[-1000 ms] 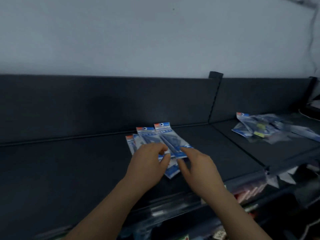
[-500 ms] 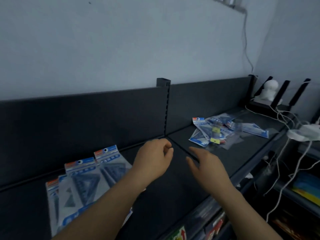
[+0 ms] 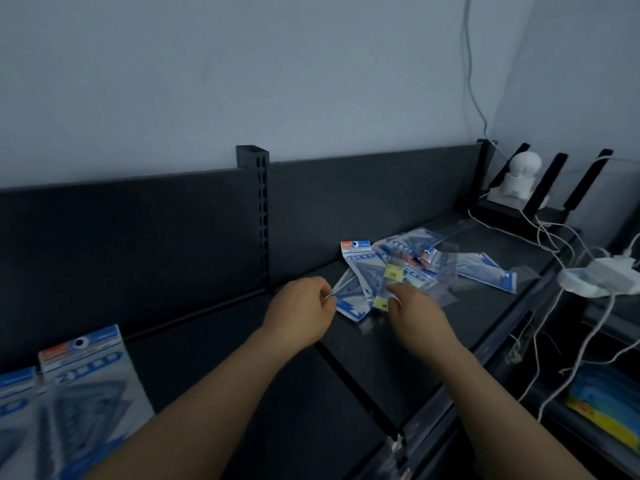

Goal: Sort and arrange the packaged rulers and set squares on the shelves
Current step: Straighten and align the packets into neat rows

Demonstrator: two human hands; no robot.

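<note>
— Where's the left hand (image 3: 301,313)?
— Stretched forward, knuckles up, with finger and thumb pinching the near left corner of a blue packet (image 3: 349,299).
— And the right hand (image 3: 415,313)?
— Beside it, palm down, fingers bent over a clear sleeve (image 3: 391,271) with yellow labels. I can't tell whether it grips or only touches.
— Where do those lie?
— Both belong to a loose, overlapping pile (image 3: 481,271) on the right section of the shelf (image 3: 398,358), right of the post (image 3: 261,216).
— Any room around it?
— There's bare board in front, up to the shelf's edge. There's more to the left, across the seam (image 3: 356,386), up to a flat row (image 3: 79,382) of packets. On the right, white cables (image 3: 540,233) and an adapter (image 3: 595,275) are near the pile.
</note>
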